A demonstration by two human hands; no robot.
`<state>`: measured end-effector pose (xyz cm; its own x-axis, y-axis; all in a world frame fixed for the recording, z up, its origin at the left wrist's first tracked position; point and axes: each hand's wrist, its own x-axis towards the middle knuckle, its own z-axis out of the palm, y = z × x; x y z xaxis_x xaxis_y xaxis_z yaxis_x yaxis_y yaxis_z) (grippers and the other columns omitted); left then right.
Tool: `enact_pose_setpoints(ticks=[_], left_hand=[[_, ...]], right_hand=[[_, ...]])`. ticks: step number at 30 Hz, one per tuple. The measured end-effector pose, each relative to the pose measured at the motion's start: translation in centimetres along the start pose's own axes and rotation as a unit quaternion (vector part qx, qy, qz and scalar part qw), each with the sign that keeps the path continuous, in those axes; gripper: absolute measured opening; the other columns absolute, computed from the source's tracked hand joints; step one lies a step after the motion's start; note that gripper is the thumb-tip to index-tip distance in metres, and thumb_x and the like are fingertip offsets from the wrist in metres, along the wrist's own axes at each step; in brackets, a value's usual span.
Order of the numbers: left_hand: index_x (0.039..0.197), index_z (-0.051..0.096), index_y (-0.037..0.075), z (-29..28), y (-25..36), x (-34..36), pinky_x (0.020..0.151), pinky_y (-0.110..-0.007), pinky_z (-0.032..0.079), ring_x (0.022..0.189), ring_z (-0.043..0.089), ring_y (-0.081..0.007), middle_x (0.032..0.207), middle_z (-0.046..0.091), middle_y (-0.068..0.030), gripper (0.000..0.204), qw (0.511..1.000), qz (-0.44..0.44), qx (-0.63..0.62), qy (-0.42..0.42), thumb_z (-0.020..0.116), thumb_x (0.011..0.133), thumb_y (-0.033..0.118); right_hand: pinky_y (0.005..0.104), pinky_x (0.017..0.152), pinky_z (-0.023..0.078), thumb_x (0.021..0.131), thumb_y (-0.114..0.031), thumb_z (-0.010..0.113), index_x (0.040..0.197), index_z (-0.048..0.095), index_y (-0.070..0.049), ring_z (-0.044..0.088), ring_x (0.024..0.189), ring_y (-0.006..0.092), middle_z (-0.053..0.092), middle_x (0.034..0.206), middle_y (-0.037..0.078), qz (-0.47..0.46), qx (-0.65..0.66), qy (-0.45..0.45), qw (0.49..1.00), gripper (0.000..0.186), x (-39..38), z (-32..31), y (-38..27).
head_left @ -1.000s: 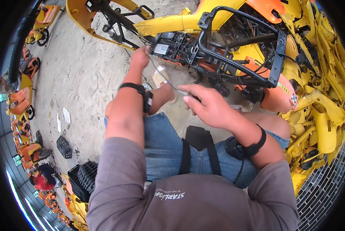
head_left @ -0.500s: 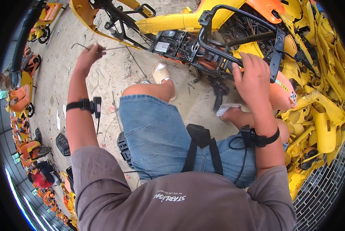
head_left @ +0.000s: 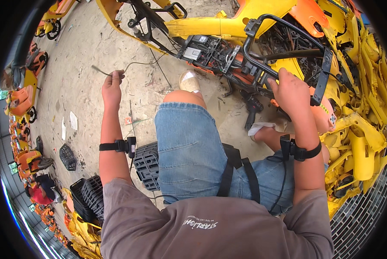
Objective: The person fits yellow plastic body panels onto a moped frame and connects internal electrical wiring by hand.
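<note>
My left hand (head_left: 112,90) is raised off to the left, its fingers pinched on a thin dark cable (head_left: 142,63). One end of the cable sticks out beyond the fingers; the other curves slackly toward the stripped scooter frame (head_left: 232,62). My right hand (head_left: 291,93) is closed over the black tubular rail (head_left: 264,67) at the frame's right end, its fingertips partly hidden. Between the hands lie exposed wiring and a silver-faced box (head_left: 191,53) on the frame. A dark power drill (head_left: 251,108) rests below the frame, near my right foot.
Yellow body panels (head_left: 361,146) are heaped along the right. Black plastic baskets (head_left: 146,166) stand by my left leg, and another basket (head_left: 67,157) lies farther left. Rows of orange scooters (head_left: 27,105) line the far left, where a person in red (head_left: 40,194) sits.
My left hand has come nearer to me with the cable, which now sags in a curve instead of running straight. My right hand stays on the rail. The whole view has shifted slightly.
</note>
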<state>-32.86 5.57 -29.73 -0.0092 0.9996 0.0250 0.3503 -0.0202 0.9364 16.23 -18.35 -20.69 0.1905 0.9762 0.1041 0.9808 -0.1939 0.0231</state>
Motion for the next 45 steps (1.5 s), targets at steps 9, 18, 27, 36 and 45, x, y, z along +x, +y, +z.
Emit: enact_pose_setpoints(ticks=[9,18,27,36,45], left_hand=[[0.104,0.063,-0.004,0.3,-0.1,5.2,0.099,-0.037,0.053,0.098,0.068,-0.0258,0.109,0.07,-0.0186,0.035,0.968,0.114,-0.077,0.211,0.047,0.109,0.027],[0.107,0.061,0.006,7.9,2.7,4.5,0.053,-0.025,0.03,0.053,0.033,-0.0077,0.063,0.035,0.0052,0.026,0.889,0.073,-0.451,0.034,0.047,0.108,0.027],[0.104,0.062,0.006,13.6,5.6,10.1,0.054,-0.025,0.027,0.055,0.031,-0.0077,0.064,0.031,0.0053,0.027,0.928,0.194,-0.316,-0.04,0.047,0.107,0.028],[0.056,0.033,0.017,11.4,11.8,13.7,0.048,-0.023,0.026,0.045,0.031,-0.01,0.051,0.032,0.0021,0.037,0.868,0.25,-0.429,0.024,0.042,0.092,0.016],[0.107,0.069,0.0,26.1,-11.8,14.3,0.07,-0.03,0.049,0.079,0.064,-0.0138,0.087,0.07,-0.0079,0.022,0.914,-0.102,0.15,-0.363,0.059,0.099,0.018]], right_hand=[[0.0481,0.068,0.05,0.087,-0.029,0.074,0.085,0.054,-0.005,0.064,0.069,0.0388,0.065,0.073,0.015,0.028,0.023,-0.106,0.994,0.031,2.8,-0.5,-0.4],[0.0429,0.066,0.046,0.075,-0.011,0.074,0.087,0.059,-0.006,0.062,0.074,0.0355,0.061,0.077,0.012,0.056,0.034,-0.137,0.988,0.019,3.7,-0.2,-1.2],[0.0411,0.06,0.042,0.072,-0.014,0.074,0.082,0.059,-0.005,0.057,0.065,0.0331,0.054,0.071,0.011,0.049,0.013,-0.159,0.986,0.02,5.4,0.0,-1.9],[0.0429,0.061,0.04,0.08,-0.011,0.072,0.083,0.059,-0.004,0.056,0.065,0.0344,0.055,0.072,0.012,0.07,0.027,-0.197,0.978,0.015,6.2,-0.1,-1.3],[0.0411,0.058,0.04,0.082,-0.014,0.071,0.085,0.062,-0.003,0.055,0.06,0.0307,0.053,0.069,0.011,0.049,0.029,-0.206,0.977,0.015,6.1,-0.3,-1.0]])
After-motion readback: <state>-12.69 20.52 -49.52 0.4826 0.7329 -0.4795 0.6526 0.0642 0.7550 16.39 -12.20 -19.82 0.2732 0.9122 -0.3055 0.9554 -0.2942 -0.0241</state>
